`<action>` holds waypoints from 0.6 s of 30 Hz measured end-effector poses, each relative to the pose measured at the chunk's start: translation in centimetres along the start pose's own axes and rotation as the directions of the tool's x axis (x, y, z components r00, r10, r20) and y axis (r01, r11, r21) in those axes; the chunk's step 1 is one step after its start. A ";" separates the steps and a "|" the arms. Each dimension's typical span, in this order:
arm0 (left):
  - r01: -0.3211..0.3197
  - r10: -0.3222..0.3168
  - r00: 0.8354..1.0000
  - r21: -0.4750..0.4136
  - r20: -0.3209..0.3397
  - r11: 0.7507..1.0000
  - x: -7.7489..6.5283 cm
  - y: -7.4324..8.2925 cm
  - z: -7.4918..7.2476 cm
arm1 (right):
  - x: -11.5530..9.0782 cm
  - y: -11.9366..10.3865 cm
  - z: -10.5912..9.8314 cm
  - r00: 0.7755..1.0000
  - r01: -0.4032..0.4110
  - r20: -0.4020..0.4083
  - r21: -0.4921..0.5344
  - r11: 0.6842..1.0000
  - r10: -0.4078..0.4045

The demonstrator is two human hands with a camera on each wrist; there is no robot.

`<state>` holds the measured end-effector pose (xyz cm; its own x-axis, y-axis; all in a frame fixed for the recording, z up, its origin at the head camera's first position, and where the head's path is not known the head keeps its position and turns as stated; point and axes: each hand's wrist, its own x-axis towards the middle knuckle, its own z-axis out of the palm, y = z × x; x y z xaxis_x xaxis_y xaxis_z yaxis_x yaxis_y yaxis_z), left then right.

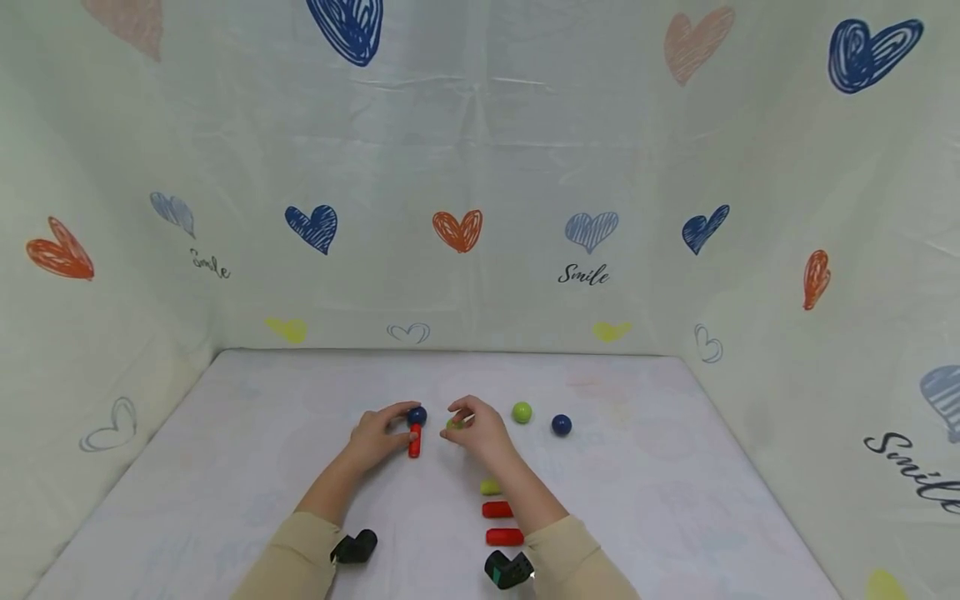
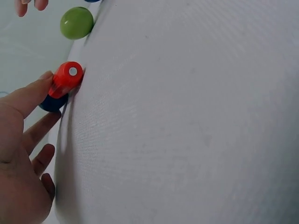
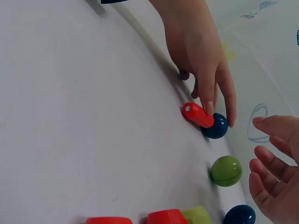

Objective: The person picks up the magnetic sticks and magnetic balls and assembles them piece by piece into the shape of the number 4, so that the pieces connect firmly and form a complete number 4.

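Observation:
My left hand (image 1: 377, 439) pinches a short red cylinder (image 2: 67, 77) and the glossy dark blue ball (image 3: 216, 127) at its far end, the thumb on the cylinder and a finger against the ball. The red cylinder's near end shows a small pale round spot. Just right of it a lime green ball (image 3: 226, 171) rests on the table. My right hand (image 1: 480, 432) hovers close by that green ball, its fingers loosely bent. In the right wrist view that right hand (image 3: 278, 165) stands apart from the ball, with nothing between its fingers.
Another green ball (image 1: 522, 412) and a blue ball (image 1: 561, 425) lie farther right on the white-covered table (image 1: 652, 500). Beneath my right forearm are a green cylinder (image 1: 490, 487) and two red cylinders (image 1: 497, 509). A white curtain with printed hearts (image 1: 457, 231) hangs around the table.

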<state>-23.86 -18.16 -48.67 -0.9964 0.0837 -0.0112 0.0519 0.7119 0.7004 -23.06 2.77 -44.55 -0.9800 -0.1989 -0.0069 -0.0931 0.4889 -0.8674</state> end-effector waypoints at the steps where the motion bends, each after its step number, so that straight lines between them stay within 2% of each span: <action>1: 0.000 0.000 1.000 0.003 0.001 1.000 0.1 0.0 0.0 | 0.1 0.0 -0.1 1.000 0.001 -0.002 -0.013 1.000 -0.001; 14: -0.014 0.014 1.000 0.054 0.003 0.998 0.9 0.1 0.4 | 0.8 0.9 -0.9 1.000 0.023 0.010 -0.133 0.991 -0.021; 18: 0.000 -0.001 1.000 0.043 0.013 0.999 0.9 0.4 0.5 | 1.0 1.2 -0.9 1.000 0.024 0.018 -0.149 0.988 -0.022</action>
<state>-24.75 -17.46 -48.73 -0.9955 0.0919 -0.0208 0.0545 0.7415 0.6688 -24.29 3.93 -45.14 -0.9744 -0.2246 0.0029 -0.1419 0.6054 -0.7832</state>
